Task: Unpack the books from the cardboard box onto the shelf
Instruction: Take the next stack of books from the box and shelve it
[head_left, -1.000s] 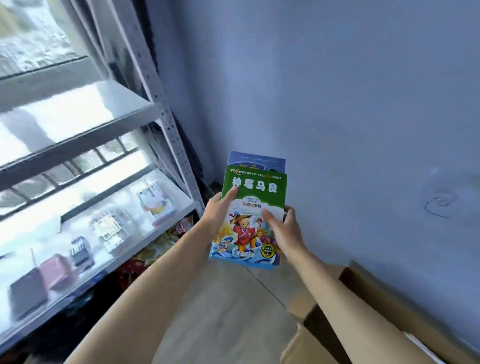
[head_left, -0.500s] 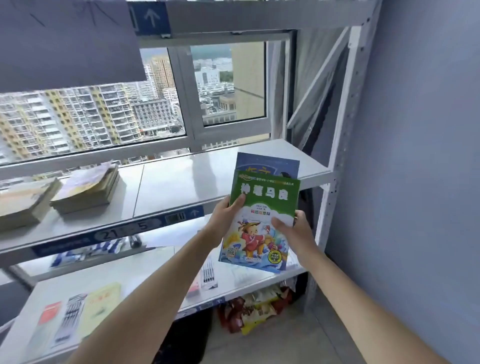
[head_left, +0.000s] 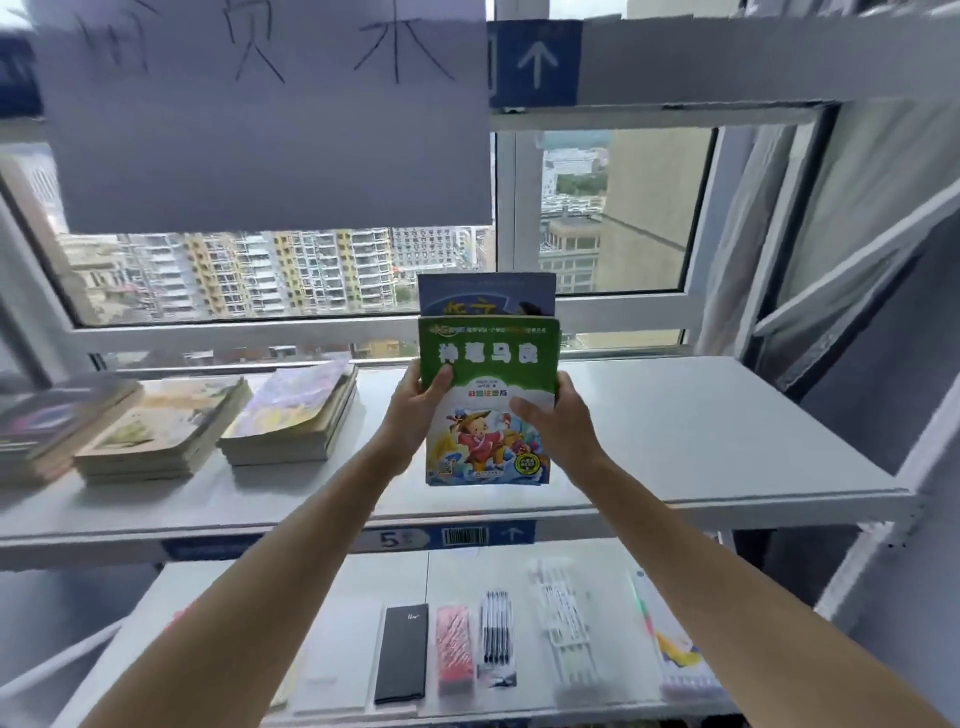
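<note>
Both hands, left hand (head_left: 415, 415) and right hand (head_left: 558, 423), grip upright books (head_left: 485, 395) above the shelf (head_left: 701, 431), fingers closed on the covers.

Only the top strip of the blue-covered book (head_left: 487, 293) shows at the centre of the frame; the rest lies behind the green-covered picture book (head_left: 487, 400), whose lower left and right edges are covered by the left hand (head_left: 415, 413) and the right hand (head_left: 553, 423). At the far left, the dark stack of books (head_left: 49, 426) is smeared and cut by the frame edge, its covers unreadable. The large pale paper sign (head_left: 265, 114) at upper left runs off the top, clipping its handwritten characters. The blue shelf-edge label (head_left: 208, 546) is too blurred to read. Along the bottom, the packets of pens (head_left: 566, 634) are soft and indistinct.
</note>
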